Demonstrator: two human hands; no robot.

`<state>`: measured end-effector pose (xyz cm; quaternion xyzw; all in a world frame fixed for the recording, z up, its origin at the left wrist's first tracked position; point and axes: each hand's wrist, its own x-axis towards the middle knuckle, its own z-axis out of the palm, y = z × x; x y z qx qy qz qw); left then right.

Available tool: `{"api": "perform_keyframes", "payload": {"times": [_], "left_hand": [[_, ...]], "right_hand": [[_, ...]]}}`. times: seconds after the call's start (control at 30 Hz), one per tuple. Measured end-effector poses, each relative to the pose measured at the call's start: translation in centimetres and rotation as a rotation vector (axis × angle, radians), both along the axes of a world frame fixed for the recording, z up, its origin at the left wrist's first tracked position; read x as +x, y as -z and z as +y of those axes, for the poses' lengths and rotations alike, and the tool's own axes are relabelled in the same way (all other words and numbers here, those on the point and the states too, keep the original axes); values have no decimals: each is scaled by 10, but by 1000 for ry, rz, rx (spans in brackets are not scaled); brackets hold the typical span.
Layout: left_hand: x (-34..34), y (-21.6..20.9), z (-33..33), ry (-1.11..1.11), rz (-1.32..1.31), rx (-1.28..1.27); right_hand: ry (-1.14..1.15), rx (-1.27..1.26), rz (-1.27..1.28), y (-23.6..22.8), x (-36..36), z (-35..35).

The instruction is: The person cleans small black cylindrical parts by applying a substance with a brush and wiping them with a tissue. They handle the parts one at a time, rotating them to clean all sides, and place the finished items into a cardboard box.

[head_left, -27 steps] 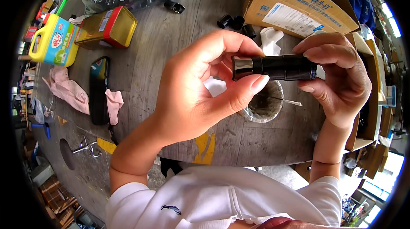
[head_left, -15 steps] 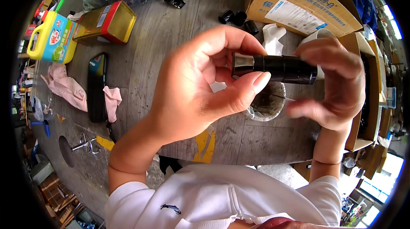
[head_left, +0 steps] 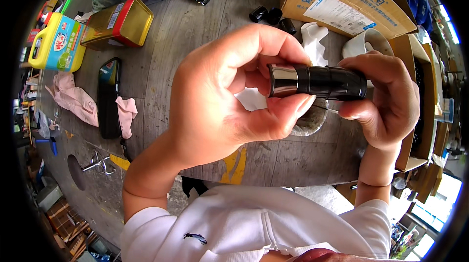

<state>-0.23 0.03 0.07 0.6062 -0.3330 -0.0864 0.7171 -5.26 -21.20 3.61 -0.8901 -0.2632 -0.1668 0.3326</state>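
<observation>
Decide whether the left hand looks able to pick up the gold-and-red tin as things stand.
Probably not as it is: the left hand is occupied, gripping the black tube near its shiny end. Once freed, it likely could, since nothing appears to block the way to the gold-and-red tin.

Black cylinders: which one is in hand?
The long cylinder with the broad silvery end band, pinched by the left hand; the loose black cylinders lie on the table.

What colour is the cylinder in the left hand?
The cylinder is glossy black with a mirror-like band at its left end; best in head view.
</observation>
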Motion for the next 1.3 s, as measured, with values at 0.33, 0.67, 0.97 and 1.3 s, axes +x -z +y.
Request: {"api": "perform_keyframes", "payload": {"times": [0.33,0.67,0.97,1.3], "left_hand": [[0,-12,0,117,443,-73],[-3,-14,-5,132,488,-79],[-8,-12,-3,30,280,-26],[-5,-16,2,48,344,-35]], "right_hand": [[-280,-33,-213,-4,13,-10],[-240,-49,-177,-4,10,-9],[-2,37,-15,-4,-7,0],[-177,153,-93,6,4,-7]]}}
